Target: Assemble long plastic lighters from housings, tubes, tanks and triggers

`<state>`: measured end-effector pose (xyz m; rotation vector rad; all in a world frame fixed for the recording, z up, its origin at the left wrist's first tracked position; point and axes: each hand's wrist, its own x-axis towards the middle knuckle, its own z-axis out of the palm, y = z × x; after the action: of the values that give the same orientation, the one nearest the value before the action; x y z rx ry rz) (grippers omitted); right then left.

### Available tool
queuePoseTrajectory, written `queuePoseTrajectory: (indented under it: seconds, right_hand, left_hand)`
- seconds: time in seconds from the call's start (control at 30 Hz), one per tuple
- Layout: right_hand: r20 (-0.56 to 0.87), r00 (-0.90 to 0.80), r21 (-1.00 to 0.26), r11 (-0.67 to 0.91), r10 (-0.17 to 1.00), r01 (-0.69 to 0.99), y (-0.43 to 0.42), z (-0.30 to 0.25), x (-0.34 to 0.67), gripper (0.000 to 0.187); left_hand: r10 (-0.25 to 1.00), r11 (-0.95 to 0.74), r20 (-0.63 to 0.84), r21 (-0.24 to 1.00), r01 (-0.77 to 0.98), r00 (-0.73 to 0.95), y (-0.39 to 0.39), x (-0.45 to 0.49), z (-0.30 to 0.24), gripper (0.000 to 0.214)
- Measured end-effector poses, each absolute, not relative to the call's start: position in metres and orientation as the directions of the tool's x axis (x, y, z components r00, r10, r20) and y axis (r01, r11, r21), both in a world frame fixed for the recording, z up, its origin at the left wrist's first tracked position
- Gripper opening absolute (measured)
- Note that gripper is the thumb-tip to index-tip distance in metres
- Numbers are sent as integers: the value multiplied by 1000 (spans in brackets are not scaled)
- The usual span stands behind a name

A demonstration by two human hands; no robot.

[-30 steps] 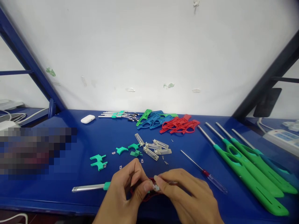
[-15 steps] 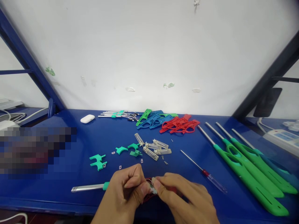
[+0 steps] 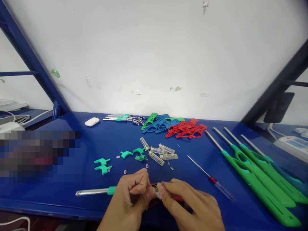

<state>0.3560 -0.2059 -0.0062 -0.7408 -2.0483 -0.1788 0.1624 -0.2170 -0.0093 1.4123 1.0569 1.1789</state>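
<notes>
My left hand (image 3: pixel 133 195) is closed, its thumb and fingers gripping a partly assembled red lighter (image 3: pixel 178 198). The lighter's metal tube (image 3: pixel 92 192) and teal collar (image 3: pixel 111 190) stick out to the left. My right hand (image 3: pixel 189 202) pinches a small pale part (image 3: pixel 158 194) at the middle of the red body, close to the left thumb. Fingers cover most of the body. Just beyond the hands lie clear fuel tanks (image 3: pixel 156 158), teal trigger pieces (image 3: pixel 102 166) and small metal bits (image 3: pixel 147 166).
At right lie a screwdriver (image 3: pixel 216 183) and several finished lighters (image 3: pixel 262 189) with long tubes. Red shells (image 3: pixel 186 129), blue shells (image 3: pixel 157 125) and metal tubes with wires (image 3: pixel 120 118) lie along the wall. A white earbud case (image 3: pixel 92 122) is at back left.
The view has shifted slightly, so everything sits a little further right. Both hands keep their grip at the lighter's middle, with only tiny finger movement.
</notes>
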Motion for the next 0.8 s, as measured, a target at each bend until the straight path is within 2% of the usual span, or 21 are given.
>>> queuePoseTrajectory:
  seconds: [0.17,0.23,0.3,0.37,0.47,0.53,0.63,0.8]
  right_hand:
    - [817,-409,-143,829,407,540,-202,-7,359,23]
    - [828,-388,-159,833,405,530,-200,-9,360,20]
    - [814,-323,-268,806,482,528,-197,-11,362,20]
    - [761,-228,-427,734,607,529,-195,-13,363,17]
    - [673,-160,-549,633,722,545,-192,-12,363,17]
    - [620,-197,-568,608,759,555,-192,-11,362,16]
    - [522,-277,-601,579,806,551,-193,-10,363,12]
    - [443,-412,-575,605,796,550,-194,-10,369,23]
  left_hand:
    - [984,-94,91,995,17,154,-216,164,4,60]
    - [988,-71,63,996,55,141,-216,163,13,55]
    - [993,-86,73,986,140,98,-215,159,20,39]
    - [989,-148,135,946,288,67,-214,153,24,24]
    - [963,-266,250,800,538,104,-210,142,22,14]
    - [935,-344,313,683,644,168,-207,134,20,14]
    - [890,-445,362,554,704,277,-205,126,17,17]
    - [880,-472,239,534,702,410,-209,125,9,20]
